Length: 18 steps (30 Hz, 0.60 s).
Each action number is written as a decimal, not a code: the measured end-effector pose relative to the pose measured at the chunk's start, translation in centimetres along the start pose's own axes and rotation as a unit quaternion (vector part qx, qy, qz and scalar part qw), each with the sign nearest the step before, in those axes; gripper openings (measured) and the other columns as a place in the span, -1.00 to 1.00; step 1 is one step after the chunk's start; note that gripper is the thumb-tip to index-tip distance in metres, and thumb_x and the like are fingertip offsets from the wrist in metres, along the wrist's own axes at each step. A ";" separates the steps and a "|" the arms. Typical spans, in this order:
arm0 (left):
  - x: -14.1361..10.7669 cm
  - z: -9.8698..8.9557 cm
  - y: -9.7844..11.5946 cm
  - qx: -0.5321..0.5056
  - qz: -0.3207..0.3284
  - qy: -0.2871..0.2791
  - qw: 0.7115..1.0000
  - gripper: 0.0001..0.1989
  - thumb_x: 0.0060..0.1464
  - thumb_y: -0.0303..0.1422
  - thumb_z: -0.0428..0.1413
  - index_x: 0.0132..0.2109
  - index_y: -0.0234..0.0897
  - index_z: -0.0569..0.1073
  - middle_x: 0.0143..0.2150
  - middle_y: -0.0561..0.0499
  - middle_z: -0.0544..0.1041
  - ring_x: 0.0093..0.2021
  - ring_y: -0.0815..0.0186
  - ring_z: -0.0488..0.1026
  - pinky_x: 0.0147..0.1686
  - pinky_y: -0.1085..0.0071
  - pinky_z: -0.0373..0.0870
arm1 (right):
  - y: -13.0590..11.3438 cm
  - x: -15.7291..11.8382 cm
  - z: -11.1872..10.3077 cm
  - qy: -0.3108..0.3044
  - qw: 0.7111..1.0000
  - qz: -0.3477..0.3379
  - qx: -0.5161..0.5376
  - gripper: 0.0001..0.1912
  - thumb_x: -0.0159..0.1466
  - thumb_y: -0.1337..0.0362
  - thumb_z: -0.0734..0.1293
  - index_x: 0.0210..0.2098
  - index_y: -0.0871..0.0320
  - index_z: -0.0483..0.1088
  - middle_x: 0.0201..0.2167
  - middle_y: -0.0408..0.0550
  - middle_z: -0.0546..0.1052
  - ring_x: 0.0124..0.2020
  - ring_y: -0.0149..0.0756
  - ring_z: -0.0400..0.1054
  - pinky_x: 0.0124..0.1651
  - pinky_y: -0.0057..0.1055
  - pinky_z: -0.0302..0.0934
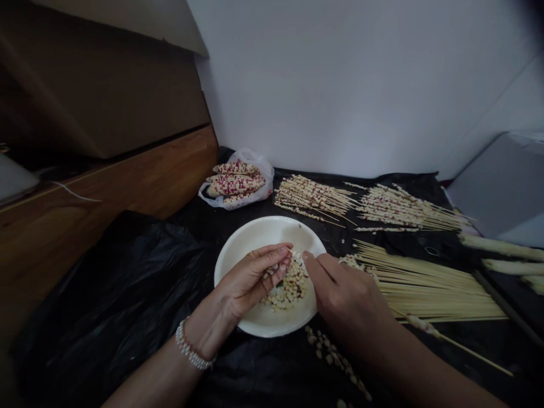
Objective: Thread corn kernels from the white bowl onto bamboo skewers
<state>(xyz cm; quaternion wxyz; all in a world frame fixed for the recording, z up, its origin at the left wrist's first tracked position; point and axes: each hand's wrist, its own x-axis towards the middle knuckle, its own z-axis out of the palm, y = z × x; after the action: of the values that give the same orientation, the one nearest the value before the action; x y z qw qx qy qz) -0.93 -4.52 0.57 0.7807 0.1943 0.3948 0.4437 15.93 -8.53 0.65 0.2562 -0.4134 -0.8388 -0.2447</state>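
My left hand (pixel 259 275), with a beaded bracelet (pixel 193 345) at the wrist, is above the white bowl (pixel 238 243). Its thumb and fingers are pressed together, with pale corn kernels in the curled fingers. My right hand (pixel 348 286) is closed at the bowl's right rim. It grips a bamboo skewer (pixel 476 354), which comes out behind the hand toward the lower right and carries a cluster of kernels (pixel 420 326). The skewer's tip end is hard to make out near my left fingertips. Loose corn kernels (pixel 293 286) lie in the bowl.
Speckled corn cobs (pixel 236 184) lie in a plastic bag at the back. Two piles of kernel-threaded skewers (pixel 314 195) (pixel 395 207) stretch along the wall. Bare skewers (pixel 437 289) and stripped cobs (pixel 505 247) lie right. Black plastic sheeting (pixel 140 306) covers the surface; loose kernels lie in front.
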 end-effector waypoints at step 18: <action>0.5 0.1 0.6 -0.083 0.056 0.048 0.994 -0.88 0.03 -0.61 0.13 -0.28 -0.43 0.55 -0.37 -0.04 0.56 -0.41 0.46 0.52 -0.37 0.63 0.49 | 0.7 0.9 -1.9 -0.054 0.998 0.025 -0.012 -0.78 0.13 0.56 0.17 -0.36 0.24 0.41 -0.54 -0.07 0.38 -0.58 -0.34 0.20 -0.51 -0.38 -0.03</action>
<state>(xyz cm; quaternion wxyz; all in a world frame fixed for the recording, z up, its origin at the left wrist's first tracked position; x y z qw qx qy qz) -1.04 -3.77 0.78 0.7479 0.1292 0.3823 0.5271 16.45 -8.82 2.76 0.2116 -0.4501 -0.8377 -0.2258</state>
